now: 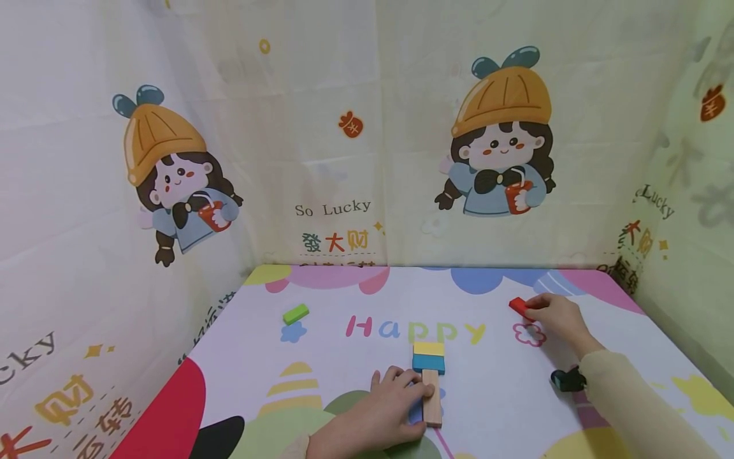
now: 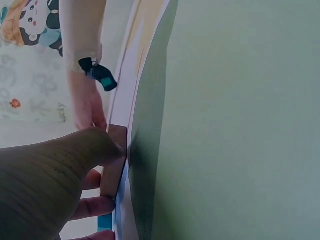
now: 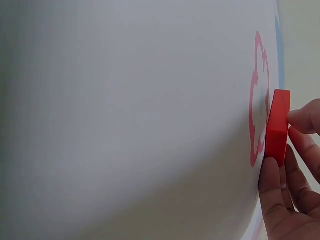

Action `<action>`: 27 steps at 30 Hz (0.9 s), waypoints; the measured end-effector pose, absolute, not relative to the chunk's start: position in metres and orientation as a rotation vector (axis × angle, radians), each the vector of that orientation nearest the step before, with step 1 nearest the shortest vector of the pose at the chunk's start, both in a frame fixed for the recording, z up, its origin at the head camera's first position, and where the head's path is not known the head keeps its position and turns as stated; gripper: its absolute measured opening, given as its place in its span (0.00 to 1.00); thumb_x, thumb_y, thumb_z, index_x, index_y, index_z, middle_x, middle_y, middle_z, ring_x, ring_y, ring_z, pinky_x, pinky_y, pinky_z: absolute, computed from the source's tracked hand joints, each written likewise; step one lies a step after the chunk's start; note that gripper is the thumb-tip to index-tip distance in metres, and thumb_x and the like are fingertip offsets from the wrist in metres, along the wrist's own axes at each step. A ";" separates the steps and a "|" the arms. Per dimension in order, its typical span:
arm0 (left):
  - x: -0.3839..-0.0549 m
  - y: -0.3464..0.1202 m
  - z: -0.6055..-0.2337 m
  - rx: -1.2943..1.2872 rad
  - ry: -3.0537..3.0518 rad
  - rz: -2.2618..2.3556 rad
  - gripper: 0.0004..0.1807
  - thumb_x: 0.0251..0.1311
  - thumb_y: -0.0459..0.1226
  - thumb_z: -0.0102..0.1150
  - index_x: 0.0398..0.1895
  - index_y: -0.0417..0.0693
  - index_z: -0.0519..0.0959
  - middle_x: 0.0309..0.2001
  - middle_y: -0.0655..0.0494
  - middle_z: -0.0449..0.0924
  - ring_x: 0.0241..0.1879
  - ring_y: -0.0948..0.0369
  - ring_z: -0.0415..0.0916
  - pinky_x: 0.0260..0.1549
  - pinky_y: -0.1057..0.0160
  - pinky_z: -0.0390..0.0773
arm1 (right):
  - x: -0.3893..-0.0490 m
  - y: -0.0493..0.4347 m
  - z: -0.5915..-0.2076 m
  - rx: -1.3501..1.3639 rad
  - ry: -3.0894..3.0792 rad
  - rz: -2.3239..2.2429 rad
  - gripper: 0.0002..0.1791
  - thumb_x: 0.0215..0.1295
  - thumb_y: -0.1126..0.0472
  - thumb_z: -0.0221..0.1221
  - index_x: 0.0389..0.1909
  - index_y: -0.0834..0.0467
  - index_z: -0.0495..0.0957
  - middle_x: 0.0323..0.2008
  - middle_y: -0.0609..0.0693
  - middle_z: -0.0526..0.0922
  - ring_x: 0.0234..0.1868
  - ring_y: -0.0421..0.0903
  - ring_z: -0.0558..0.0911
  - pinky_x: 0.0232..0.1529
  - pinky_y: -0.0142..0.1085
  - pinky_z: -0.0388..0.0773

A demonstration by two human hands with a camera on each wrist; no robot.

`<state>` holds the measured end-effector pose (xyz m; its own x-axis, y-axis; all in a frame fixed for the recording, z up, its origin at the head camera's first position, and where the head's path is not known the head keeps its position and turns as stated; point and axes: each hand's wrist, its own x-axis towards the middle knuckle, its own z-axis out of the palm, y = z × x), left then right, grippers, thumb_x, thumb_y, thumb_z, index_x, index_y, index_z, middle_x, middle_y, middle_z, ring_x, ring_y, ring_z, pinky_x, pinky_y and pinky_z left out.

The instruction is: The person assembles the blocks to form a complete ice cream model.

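Red block point(image 1: 518, 306) | pinched in right grip point(image 1: 557, 317) | far end protruding

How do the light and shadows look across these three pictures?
Head view: fairly even light, the table bright; left wrist view: dimmer, the left hand shaded; right wrist view: a broad soft shadow beside the right hand, the red block fairly crisp.

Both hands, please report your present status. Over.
Left hand touching wooden block. Right hand pinching red block. Green block apart, far left. Nothing seen obstructing red block.
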<state>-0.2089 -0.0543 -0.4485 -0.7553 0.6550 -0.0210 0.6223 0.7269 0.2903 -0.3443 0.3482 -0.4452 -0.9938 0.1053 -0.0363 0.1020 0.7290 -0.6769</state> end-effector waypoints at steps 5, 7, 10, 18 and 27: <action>-0.210 -0.054 -0.449 1.046 2.803 0.406 0.25 0.65 0.52 0.65 0.65 0.72 0.76 0.64 0.67 0.71 0.61 0.59 0.64 0.55 0.29 0.71 | -0.345 0.339 -0.444 -0.153 -2.907 1.140 0.22 0.68 0.56 0.63 0.54 0.69 0.78 0.50 0.71 0.81 0.47 0.61 0.77 0.36 0.38 0.77; -0.209 -0.055 -0.450 1.049 2.804 0.410 0.25 0.65 0.51 0.65 0.65 0.72 0.76 0.65 0.66 0.71 0.61 0.59 0.64 0.55 0.29 0.71 | -0.345 0.336 -0.444 -0.139 -2.913 1.157 0.22 0.68 0.56 0.63 0.55 0.69 0.78 0.50 0.71 0.81 0.46 0.59 0.78 0.34 0.37 0.78; -0.209 -0.054 -0.450 1.053 2.808 0.413 0.25 0.64 0.51 0.66 0.65 0.71 0.76 0.64 0.66 0.71 0.61 0.59 0.64 0.55 0.29 0.70 | -0.344 0.329 -0.442 -0.117 -2.926 1.157 0.22 0.68 0.57 0.63 0.55 0.69 0.77 0.51 0.71 0.80 0.44 0.57 0.78 0.33 0.37 0.79; -0.208 -0.055 -0.450 1.054 2.813 0.416 0.25 0.64 0.51 0.66 0.65 0.71 0.76 0.64 0.66 0.71 0.61 0.59 0.64 0.55 0.29 0.70 | -0.344 0.315 -0.440 -0.079 -2.935 1.120 0.21 0.67 0.57 0.64 0.54 0.67 0.79 0.51 0.69 0.82 0.49 0.61 0.79 0.45 0.47 0.81; -0.209 -0.055 -0.450 1.054 2.801 0.425 0.25 0.65 0.51 0.65 0.65 0.72 0.76 0.64 0.67 0.71 0.61 0.59 0.64 0.55 0.28 0.70 | -0.347 0.303 -0.445 -0.096 -2.930 1.185 0.20 0.67 0.56 0.65 0.54 0.65 0.80 0.50 0.67 0.82 0.42 0.53 0.80 0.37 0.39 0.81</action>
